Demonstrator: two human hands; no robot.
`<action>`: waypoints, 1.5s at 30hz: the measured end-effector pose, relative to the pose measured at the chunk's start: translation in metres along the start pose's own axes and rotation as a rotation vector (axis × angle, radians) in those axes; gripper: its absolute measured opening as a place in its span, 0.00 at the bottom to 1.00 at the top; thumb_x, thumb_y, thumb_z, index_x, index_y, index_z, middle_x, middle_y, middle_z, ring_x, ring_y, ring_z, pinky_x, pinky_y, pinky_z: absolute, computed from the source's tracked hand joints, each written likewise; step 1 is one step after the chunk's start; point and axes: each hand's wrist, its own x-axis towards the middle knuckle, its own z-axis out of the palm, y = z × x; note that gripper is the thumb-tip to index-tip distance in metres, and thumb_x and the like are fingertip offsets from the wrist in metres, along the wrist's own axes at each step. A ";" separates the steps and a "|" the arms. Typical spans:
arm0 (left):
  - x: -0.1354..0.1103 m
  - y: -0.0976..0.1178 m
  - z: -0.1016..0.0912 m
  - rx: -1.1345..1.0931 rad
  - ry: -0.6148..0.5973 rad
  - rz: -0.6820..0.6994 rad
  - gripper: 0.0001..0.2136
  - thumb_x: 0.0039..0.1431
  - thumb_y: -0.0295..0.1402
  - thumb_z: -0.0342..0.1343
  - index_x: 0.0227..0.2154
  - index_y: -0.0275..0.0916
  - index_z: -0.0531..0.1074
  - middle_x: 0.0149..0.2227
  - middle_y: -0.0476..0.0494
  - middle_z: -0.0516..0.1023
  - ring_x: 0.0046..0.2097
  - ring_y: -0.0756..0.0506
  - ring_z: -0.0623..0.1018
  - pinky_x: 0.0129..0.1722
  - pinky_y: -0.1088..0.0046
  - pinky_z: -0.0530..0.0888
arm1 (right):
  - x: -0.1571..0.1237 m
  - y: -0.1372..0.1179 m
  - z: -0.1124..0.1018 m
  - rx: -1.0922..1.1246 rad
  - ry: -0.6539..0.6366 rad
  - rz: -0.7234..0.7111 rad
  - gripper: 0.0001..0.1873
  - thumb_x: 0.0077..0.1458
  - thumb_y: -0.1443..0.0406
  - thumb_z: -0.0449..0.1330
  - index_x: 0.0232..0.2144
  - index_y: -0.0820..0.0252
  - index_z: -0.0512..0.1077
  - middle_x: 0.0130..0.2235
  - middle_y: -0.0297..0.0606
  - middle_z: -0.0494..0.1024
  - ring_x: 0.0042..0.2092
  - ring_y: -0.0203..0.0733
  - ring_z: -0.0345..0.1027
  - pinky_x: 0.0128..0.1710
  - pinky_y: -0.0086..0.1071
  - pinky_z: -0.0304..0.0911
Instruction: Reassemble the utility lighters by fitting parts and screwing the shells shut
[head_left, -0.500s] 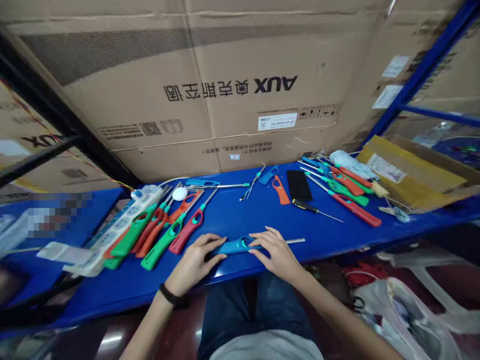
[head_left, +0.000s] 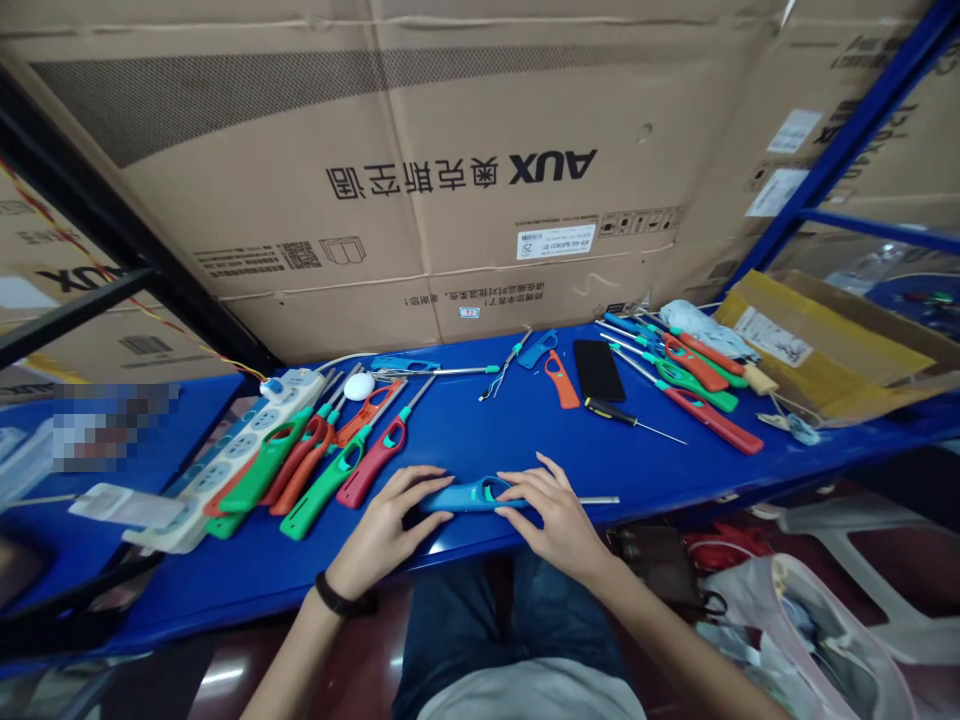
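Observation:
A blue long-nosed lighter [head_left: 466, 495] lies sideways between my hands near the front edge of the table, its metal tube pointing right. My left hand [head_left: 395, 520] grips the handle's left end between thumb and fingers. Around the trigger end is my right hand [head_left: 551, 512], thumb below and fingers above, the index finger slightly raised. Left of my hands lie a red lighter [head_left: 373, 462], a green lighter [head_left: 324, 495] and several more. A black-and-yellow screwdriver [head_left: 609, 411] and an orange handle shell [head_left: 562, 382] lie beyond my right hand.
A white power strip [head_left: 195, 515] runs along the left of the blue table [head_left: 480, 425]. At the back right lie a black phone [head_left: 598, 370], several lighters, and a yellow packet [head_left: 817, 340]. A large cardboard box [head_left: 465, 100] stands behind, between metal posts.
The blue lighter has shifted very slightly to the right, its tube tip a little lower. Both hands keep their hold, and the things on the table stay in place.

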 end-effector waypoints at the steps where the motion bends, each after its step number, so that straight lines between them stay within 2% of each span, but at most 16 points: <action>1: -0.001 0.000 -0.001 0.003 0.003 0.004 0.17 0.60 0.40 0.55 0.51 0.45 0.70 0.51 0.43 0.71 0.53 0.43 0.72 0.54 0.62 0.71 | -0.001 -0.001 0.000 0.000 0.004 0.003 0.03 0.58 0.65 0.59 0.36 0.56 0.72 0.46 0.39 0.78 0.47 0.43 0.71 0.60 0.55 0.50; 8: 0.000 0.001 -0.001 -0.014 -0.020 -0.019 0.16 0.61 0.42 0.53 0.50 0.45 0.70 0.48 0.44 0.73 0.50 0.44 0.74 0.51 0.65 0.72 | -0.003 0.002 0.004 -0.031 0.014 0.005 0.04 0.58 0.65 0.58 0.37 0.56 0.71 0.46 0.39 0.78 0.47 0.45 0.72 0.59 0.59 0.49; 18: 0.004 -0.002 -0.002 0.046 -0.086 0.013 0.18 0.63 0.43 0.49 0.52 0.44 0.69 0.49 0.42 0.73 0.50 0.43 0.74 0.52 0.63 0.72 | -0.007 0.006 0.010 -0.091 0.072 -0.029 0.05 0.58 0.65 0.58 0.37 0.56 0.73 0.44 0.40 0.79 0.44 0.43 0.73 0.56 0.51 0.57; 24: 0.009 0.001 -0.007 0.108 -0.121 0.031 0.17 0.62 0.42 0.50 0.51 0.45 0.70 0.49 0.42 0.72 0.50 0.42 0.73 0.51 0.62 0.71 | -0.006 0.005 0.009 -0.083 0.064 -0.003 0.04 0.57 0.64 0.59 0.35 0.55 0.74 0.45 0.39 0.79 0.45 0.43 0.73 0.56 0.51 0.57; 30: 0.013 0.004 -0.012 0.040 -0.153 0.038 0.17 0.62 0.42 0.51 0.51 0.45 0.71 0.46 0.43 0.74 0.46 0.44 0.75 0.49 0.66 0.73 | -0.007 0.007 0.008 -0.093 0.061 -0.010 0.05 0.58 0.63 0.59 0.36 0.54 0.75 0.45 0.39 0.79 0.44 0.43 0.73 0.54 0.50 0.59; 34: 0.014 0.003 -0.013 0.023 -0.149 0.075 0.16 0.61 0.41 0.52 0.50 0.45 0.72 0.44 0.43 0.74 0.45 0.44 0.75 0.48 0.66 0.74 | -0.008 0.008 0.007 -0.079 0.046 -0.053 0.05 0.59 0.65 0.57 0.38 0.56 0.72 0.46 0.40 0.78 0.45 0.43 0.73 0.56 0.51 0.58; 39: 0.013 0.003 -0.011 0.043 -0.147 0.074 0.15 0.61 0.38 0.53 0.50 0.44 0.71 0.46 0.43 0.73 0.47 0.44 0.75 0.49 0.66 0.73 | -0.006 0.006 0.004 -0.057 0.004 -0.022 0.06 0.59 0.66 0.56 0.39 0.56 0.70 0.45 0.41 0.78 0.46 0.44 0.72 0.57 0.53 0.55; 45: 0.010 0.004 -0.004 0.167 -0.124 0.136 0.15 0.63 0.38 0.50 0.50 0.41 0.70 0.46 0.42 0.74 0.47 0.44 0.75 0.49 0.66 0.74 | -0.002 0.006 0.002 -0.062 -0.024 -0.009 0.05 0.60 0.67 0.55 0.39 0.56 0.70 0.45 0.40 0.78 0.47 0.44 0.71 0.59 0.57 0.50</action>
